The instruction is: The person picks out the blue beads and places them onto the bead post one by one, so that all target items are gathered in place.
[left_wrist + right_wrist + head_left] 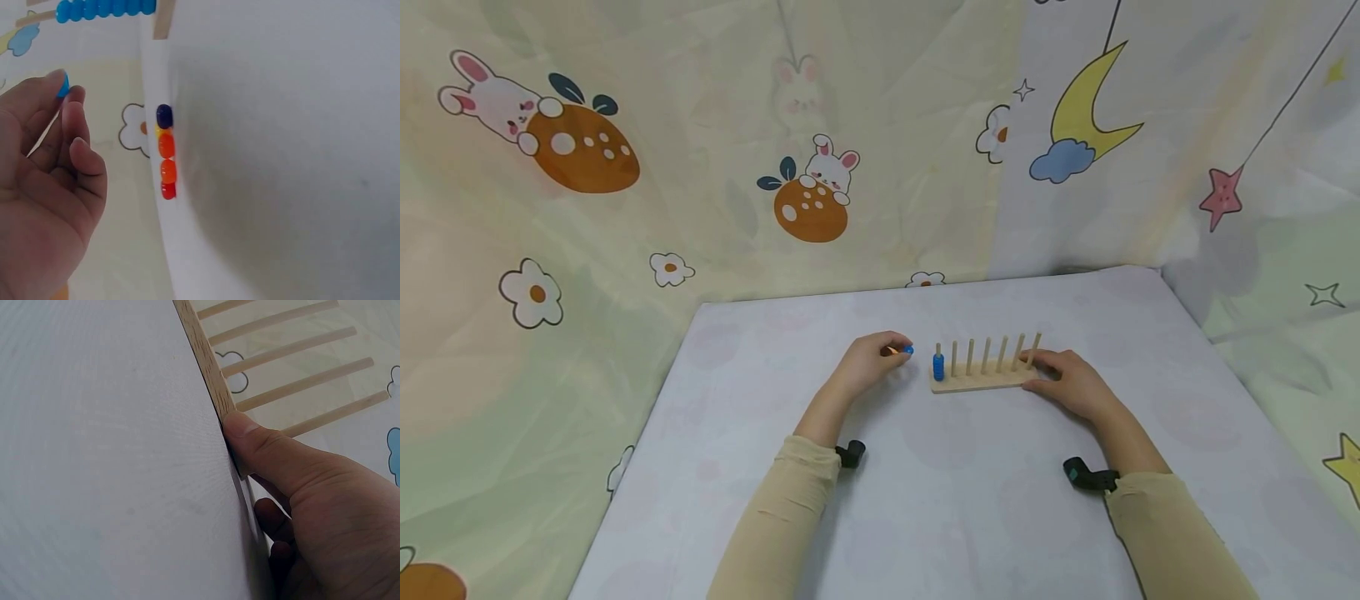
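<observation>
My left hand (867, 362) pinches a single blue bead (64, 85) between thumb and fingertips, just left of a wooden peg board (977, 384). The board carries a row of several upright pegs. A stack of blue beads (938, 367) fills most of the leftmost peg, whose tip shows above them; the other pegs are bare. At the board's right end, my right hand (1070, 382) grips the base, with the thumb (240, 425) against its front edge. Past the left hand, in the left wrist view, loose beads (167, 147) in dark blue, yellow, orange and red lie on the table.
The white-covered table (955, 500) reaches back to a printed cloth wall (910, 167), and more cloth hangs at both sides. A black wrist camera (852, 454) sits on the left wrist, another black camera (1088, 477) on the right.
</observation>
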{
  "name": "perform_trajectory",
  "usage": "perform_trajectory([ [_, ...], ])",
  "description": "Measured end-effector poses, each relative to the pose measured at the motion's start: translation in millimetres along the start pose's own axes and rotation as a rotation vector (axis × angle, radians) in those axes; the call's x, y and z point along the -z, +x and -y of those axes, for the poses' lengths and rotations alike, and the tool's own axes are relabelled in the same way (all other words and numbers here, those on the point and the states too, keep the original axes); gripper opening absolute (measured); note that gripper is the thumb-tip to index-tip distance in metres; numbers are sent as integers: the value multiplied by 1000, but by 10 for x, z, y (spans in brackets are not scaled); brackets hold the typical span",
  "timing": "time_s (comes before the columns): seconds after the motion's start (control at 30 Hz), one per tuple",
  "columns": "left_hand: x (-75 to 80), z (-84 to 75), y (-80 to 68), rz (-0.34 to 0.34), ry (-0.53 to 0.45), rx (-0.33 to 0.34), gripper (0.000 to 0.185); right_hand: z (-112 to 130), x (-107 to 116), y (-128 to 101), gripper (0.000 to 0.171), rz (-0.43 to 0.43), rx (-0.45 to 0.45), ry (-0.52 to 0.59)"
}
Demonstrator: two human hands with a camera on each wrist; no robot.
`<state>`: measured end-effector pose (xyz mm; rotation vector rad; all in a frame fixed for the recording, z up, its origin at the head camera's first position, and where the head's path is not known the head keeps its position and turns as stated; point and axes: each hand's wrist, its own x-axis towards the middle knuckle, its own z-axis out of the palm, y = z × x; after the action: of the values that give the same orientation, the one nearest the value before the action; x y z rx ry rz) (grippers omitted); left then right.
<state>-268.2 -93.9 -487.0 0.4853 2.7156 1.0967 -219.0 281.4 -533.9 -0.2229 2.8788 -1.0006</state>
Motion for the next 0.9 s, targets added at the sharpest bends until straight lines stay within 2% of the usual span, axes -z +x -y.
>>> perform_trajectory([
  [0.47, 31, -324, 8, -16, -81, -105, 28, 8, -1, -5, 56, -7, 9, 2],
  [0.9, -32, -479, 4, 9, -88, -149, 28, 20, 4, -1, 57, 3, -2, -15],
])
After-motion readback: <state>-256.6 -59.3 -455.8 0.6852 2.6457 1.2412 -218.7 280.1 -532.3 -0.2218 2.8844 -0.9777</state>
